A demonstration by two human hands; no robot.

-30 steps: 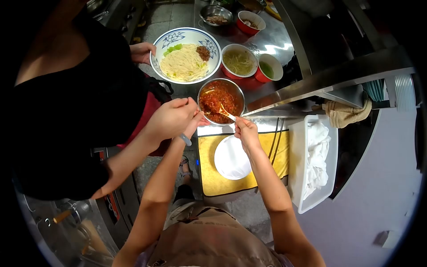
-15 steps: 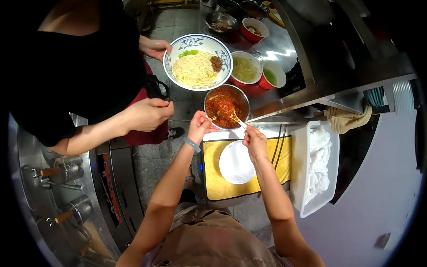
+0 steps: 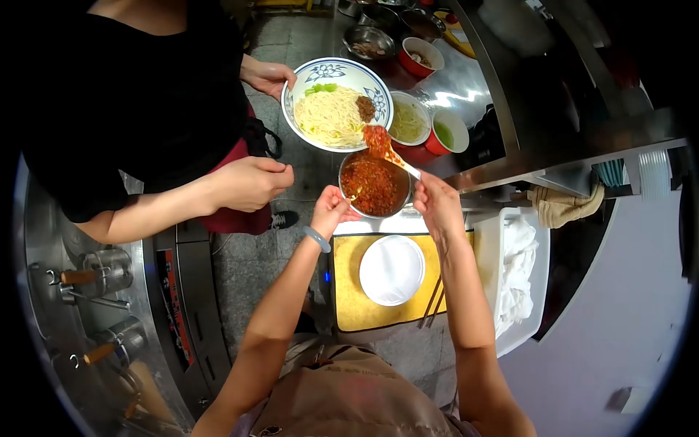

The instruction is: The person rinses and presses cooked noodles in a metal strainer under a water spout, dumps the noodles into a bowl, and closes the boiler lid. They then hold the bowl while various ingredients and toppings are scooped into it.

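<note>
A loaded spoon (image 3: 389, 151) is held clamped in the right hand (image 3: 439, 207) fingers, above the rim between the metal sauce bowl (image 3: 373, 183) and the noodle bowl (image 3: 336, 104). The sauce bowl's edge is gripped by the left hand (image 3: 330, 211). Sauce transfer is judged under way; a tip over the noodles is called for next. No legible writing is apparently shown

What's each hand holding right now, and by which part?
Right hand holds a spoon by the handle end, its bowl loaded with red sauce. Left hand grips the near rim of the metal sauce bowl.
</note>
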